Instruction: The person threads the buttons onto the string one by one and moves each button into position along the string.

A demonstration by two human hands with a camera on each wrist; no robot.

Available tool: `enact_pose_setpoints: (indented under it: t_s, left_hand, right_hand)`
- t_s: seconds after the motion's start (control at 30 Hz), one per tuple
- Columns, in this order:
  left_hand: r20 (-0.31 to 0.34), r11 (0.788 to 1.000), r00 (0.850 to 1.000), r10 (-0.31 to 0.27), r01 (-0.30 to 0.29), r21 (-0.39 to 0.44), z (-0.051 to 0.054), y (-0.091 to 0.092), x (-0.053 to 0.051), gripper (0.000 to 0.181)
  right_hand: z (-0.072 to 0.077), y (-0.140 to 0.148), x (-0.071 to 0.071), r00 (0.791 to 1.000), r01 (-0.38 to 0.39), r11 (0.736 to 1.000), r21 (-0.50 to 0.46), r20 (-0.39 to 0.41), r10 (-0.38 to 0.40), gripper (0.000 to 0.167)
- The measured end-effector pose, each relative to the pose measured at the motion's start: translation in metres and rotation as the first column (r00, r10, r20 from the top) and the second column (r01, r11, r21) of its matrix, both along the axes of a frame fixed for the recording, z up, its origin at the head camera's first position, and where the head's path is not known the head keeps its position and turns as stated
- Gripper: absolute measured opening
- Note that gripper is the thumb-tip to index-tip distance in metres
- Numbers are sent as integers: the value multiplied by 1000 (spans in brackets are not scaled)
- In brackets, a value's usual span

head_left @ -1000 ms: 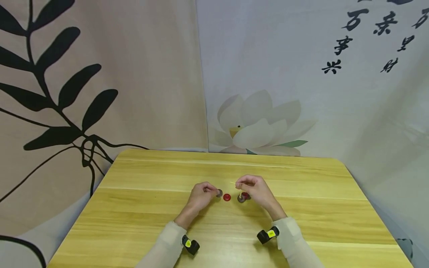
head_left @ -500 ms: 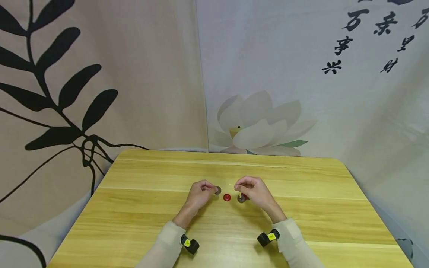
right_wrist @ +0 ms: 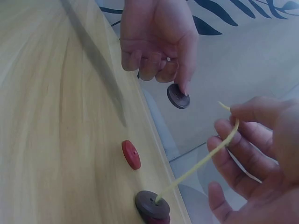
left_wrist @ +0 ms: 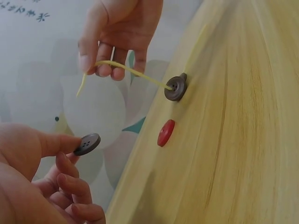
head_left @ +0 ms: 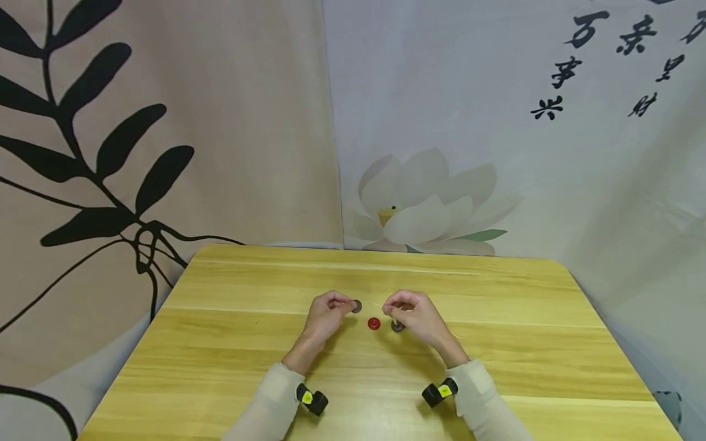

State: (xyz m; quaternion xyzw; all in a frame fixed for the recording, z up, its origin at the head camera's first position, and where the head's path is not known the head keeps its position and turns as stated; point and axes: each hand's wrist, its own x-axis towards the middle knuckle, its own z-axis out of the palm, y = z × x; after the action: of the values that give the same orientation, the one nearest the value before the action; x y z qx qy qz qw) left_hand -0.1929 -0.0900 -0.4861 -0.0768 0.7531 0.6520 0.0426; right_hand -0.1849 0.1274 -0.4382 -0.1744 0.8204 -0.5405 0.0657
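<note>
My left hand [head_left: 326, 315] pinches a dark grey button [left_wrist: 87, 144] by its edge, raised above the table, its holes showing in the left wrist view. In my right hand [head_left: 413, 313], thumb and finger pinch a yellow string [right_wrist: 198, 164] near its end, and a short tip sticks out. The string runs down through a second dark button [left_wrist: 175, 88] lying on the table. A red button [right_wrist: 163, 219] peeks out beneath that one in the right wrist view. Another red button [head_left: 374, 323] lies alone on the table between the hands.
The wooden table [head_left: 248, 367] spreads around both hands. Behind it hangs a printed cloth [head_left: 265, 122] with leaves and a lotus. Each wrist carries a small black camera [head_left: 312, 400].
My left hand has lifted its dark button slightly, away from me and a little to the left. My right hand has shifted slightly left with the string, still pinching it.
</note>
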Motion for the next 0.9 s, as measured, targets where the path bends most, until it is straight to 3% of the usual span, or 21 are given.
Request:
enact_pose_setpoints:
  t_s: [0.1, 0.4, 0.9]
  left_hand:
    - [-7, 1000, 1000, 3, -3, 5, 2, 1, 0, 13]
    - [-31, 1000, 1000, 5, -5, 8, 4, 4, 0, 13]
    - [-25, 1000, 999, -24, 25, 17, 2, 10, -1, 17]
  right_hand:
    - [0, -1, -1, 1000, -10, 1000, 18, -23, 10, 8]
    - [-33, 0, -15, 997, 44, 998, 50, -58, -41, 5]
    - [-37, -8, -14, 992, 16, 998, 60, -125, -9, 6]
